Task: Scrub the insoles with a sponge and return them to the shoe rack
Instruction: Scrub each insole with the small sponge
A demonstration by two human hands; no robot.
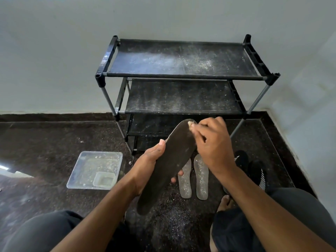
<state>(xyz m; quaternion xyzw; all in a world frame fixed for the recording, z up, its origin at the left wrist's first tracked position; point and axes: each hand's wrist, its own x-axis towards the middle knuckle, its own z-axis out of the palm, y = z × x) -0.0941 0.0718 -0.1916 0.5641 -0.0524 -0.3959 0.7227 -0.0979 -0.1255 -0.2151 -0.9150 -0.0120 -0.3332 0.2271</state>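
Head view, looking down at a person crouched on a dark speckled floor (54, 142). The left hand (145, 166) holds a dark insole (169, 160) in the air in front of the knees; its thumb lies along the insole's left edge and its fingers (177, 176) curl round from underneath. The insole's long axis runs diagonally, the heel low and near the person, the toe pointing up and away to the right, toward a black shoe rack (181, 77) against the wall. The right hand (212, 144) pinches a small pale sponge (190, 123) with fingers pressed together, holding it against the insole's toe end. Two pale insoles (193, 176) lie side by side on the floor beneath, toes pointing at the rack. Black shoes (254, 168) sit to the right, a clear plastic tray (94, 170) to the left.
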